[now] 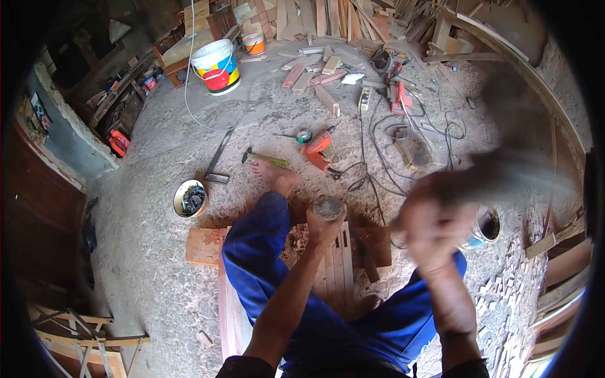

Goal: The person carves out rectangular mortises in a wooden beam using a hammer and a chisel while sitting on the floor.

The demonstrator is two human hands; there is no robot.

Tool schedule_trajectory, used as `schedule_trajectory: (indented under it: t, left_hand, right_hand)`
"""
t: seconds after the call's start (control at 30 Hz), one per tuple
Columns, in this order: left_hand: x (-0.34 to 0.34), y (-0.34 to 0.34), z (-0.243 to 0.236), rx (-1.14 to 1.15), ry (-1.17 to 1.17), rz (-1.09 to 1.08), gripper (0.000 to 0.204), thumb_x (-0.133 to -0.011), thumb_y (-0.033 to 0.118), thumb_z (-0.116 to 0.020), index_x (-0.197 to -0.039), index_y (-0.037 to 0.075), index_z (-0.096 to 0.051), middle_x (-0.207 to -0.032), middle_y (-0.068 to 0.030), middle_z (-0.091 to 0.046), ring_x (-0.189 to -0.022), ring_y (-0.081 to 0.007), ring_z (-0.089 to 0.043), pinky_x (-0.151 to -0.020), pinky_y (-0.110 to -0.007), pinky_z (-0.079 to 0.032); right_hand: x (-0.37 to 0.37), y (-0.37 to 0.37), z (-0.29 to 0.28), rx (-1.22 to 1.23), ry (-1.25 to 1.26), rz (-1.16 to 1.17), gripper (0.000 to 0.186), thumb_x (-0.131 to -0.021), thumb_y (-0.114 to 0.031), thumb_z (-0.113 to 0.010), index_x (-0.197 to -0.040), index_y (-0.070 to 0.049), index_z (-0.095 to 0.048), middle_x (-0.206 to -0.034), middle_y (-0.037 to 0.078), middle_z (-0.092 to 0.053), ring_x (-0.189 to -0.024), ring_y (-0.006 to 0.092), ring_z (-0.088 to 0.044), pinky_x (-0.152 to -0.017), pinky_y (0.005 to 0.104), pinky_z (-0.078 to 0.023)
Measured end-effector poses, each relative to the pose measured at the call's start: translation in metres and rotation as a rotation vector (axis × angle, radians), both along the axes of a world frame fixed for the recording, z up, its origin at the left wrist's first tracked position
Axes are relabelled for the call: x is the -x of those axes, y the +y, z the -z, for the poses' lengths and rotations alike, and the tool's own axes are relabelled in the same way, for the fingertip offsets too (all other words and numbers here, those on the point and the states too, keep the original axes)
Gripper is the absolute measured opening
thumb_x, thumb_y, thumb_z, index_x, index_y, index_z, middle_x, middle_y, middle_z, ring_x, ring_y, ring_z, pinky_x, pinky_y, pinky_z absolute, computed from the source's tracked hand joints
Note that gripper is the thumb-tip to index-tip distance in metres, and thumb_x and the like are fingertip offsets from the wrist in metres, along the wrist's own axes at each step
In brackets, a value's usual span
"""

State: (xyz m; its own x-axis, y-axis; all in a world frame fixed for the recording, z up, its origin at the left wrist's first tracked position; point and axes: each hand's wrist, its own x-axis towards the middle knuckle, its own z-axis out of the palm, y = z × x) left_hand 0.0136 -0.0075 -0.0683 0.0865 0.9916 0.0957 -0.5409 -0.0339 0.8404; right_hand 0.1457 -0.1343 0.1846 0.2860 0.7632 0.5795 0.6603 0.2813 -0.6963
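Note:
My left hand (322, 232) is closed round the handle of an upright chisel; its worn, round grey top (328, 207) faces up and its blade is hidden below. It stands over wooden pieces (340, 268) with narrow slots cut in them, lying between my legs. At the right my right hand (432, 227) is raised and closed on a mallet (504, 170); its dark head is smeared by motion, so its exact shape cannot be made out. Wood chips (296, 242) lie beside my left hand. A reddish board (203, 247) runs crosswise beneath the slotted pieces.
Ahead lie an orange power drill (316, 148), a green-handled hammer (268, 159) and tangled black cables (372, 173). A small tub of dark metal pieces (191, 199) stands left, another container (486, 225) right. A paint bucket (215, 66) and wood offcuts (309, 75) are farther off.

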Motion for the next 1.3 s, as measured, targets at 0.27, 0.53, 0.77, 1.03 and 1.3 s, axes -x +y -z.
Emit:
schedule_trajectory:
  t: [0.27,0.53,0.77,1.03,1.3]
  left_hand:
    - [-0.009,-0.059,-0.020,0.514,-0.718,0.153,0.042,-0.097,0.041,-0.045,-0.115,0.007,-0.061,-0.107,-0.0076,-0.064,-0.101,-0.0219,-0.062,-0.091,-0.040,-0.050]
    - [-0.026,0.055,-0.009,-0.420,0.500,-0.286,0.007,-0.081,0.002,-0.071,-0.086,0.001,-0.066,-0.082,-0.0043,-0.068,-0.072,-0.0139,-0.064,-0.066,-0.031,-0.052]
    - [-0.034,0.103,-0.021,-0.308,0.597,-0.348,0.008,-0.079,0.000,-0.072,-0.085,-0.004,-0.069,-0.080,-0.0081,-0.072,-0.070,-0.0149,-0.064,-0.067,-0.033,-0.051]
    - [-0.036,0.165,0.034,0.078,1.022,-0.127,0.025,-0.079,0.022,-0.074,-0.074,-0.002,-0.072,-0.067,-0.0197,-0.068,-0.055,-0.0339,-0.065,-0.061,-0.042,-0.050]
    - [-0.042,0.197,0.081,0.445,0.586,0.407,0.014,-0.085,0.016,-0.069,-0.079,0.005,-0.063,-0.058,-0.0051,-0.057,-0.043,-0.0166,-0.053,-0.038,-0.035,-0.041]
  right_hand:
    - [-0.016,-0.038,0.092,0.683,-0.231,-0.349,0.059,-0.085,-0.008,-0.061,-0.139,-0.006,-0.038,-0.101,0.031,-0.063,-0.081,0.0470,-0.067,-0.075,0.0524,-0.056]
    - [-0.022,0.044,0.085,0.585,-0.462,-0.292,0.056,-0.084,-0.009,-0.061,-0.136,-0.003,-0.039,-0.083,0.027,-0.067,-0.074,0.0469,-0.066,-0.067,0.0535,-0.054]
    - [-0.035,-0.010,0.121,0.892,0.143,-0.148,0.053,-0.087,-0.014,-0.068,-0.135,-0.003,-0.047,-0.087,0.021,-0.070,-0.079,0.0351,-0.071,-0.072,0.0436,-0.056]
    - [-0.040,-0.052,0.161,0.940,0.667,0.023,0.045,-0.084,-0.009,-0.071,-0.125,-0.003,-0.054,-0.071,0.004,-0.059,-0.059,0.0130,-0.059,-0.052,0.0305,-0.049]
    - [-0.044,-0.053,0.192,0.909,0.799,0.058,0.046,-0.080,-0.019,-0.076,-0.119,-0.004,-0.058,-0.078,0.003,-0.059,-0.063,0.0123,-0.055,-0.057,0.0296,-0.048]
